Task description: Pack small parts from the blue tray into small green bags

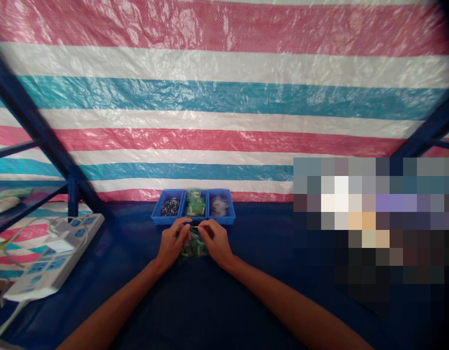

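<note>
- A crumpled clear plastic bag with green contents (193,249) is lying flat on the dark blue surface (268,253), directly beneath both hands; the green contents are too blurred to identify.
- A thin pale strip (198,227) is stretching roughly level between the hands, above the bag; it is too small to identify its material.
- The right hand (216,241) is arching over the bag, its fingers pinching the strip's right end.
- The left hand (171,243) is curling inward beside the strip's left end, though whether its fingers are touching the strip is hard to tell.
</note>
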{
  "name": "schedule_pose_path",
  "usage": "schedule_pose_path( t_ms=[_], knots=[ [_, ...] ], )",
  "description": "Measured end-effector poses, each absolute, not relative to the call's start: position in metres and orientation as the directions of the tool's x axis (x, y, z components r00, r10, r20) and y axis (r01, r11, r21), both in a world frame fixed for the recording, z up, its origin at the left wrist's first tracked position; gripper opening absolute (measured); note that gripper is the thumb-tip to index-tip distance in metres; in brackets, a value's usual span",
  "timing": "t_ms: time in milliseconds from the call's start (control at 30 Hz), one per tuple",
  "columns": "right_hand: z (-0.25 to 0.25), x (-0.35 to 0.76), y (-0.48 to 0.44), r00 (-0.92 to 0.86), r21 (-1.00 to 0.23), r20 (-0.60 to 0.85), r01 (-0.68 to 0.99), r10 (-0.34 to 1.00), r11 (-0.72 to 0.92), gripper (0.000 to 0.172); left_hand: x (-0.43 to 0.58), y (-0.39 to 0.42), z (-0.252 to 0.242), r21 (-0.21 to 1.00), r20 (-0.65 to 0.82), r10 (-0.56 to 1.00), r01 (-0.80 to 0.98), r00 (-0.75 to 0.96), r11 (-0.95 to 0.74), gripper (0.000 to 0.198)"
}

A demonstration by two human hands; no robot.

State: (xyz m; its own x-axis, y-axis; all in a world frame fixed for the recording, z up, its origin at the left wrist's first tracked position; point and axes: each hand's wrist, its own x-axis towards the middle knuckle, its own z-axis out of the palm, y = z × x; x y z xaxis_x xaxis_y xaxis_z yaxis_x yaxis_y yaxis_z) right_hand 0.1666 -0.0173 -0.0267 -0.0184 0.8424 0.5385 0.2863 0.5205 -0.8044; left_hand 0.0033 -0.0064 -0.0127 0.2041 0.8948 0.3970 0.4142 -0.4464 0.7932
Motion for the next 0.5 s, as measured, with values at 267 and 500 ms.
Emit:
schedule_pose_path(
  t_ms=[267,500],
  knots=[
    [-0.0279,0.1664,-0.0176,0.029,-0.824,0.517,0.288,0.856,0.488,0.018,0.0044,-0.0053,-0.0121,0.753,0.446,0.879,0.46,0.169,-0.471,0.017],
    [-0.0279,0.1666,-0.0166,0.023,-0.822,0.519,0.289,0.854,0.491,0.018,0.0053,-0.0061,-0.0097,0.751,0.443,0.88,0.466,0.168,-0.467,0.016]
  ],
)
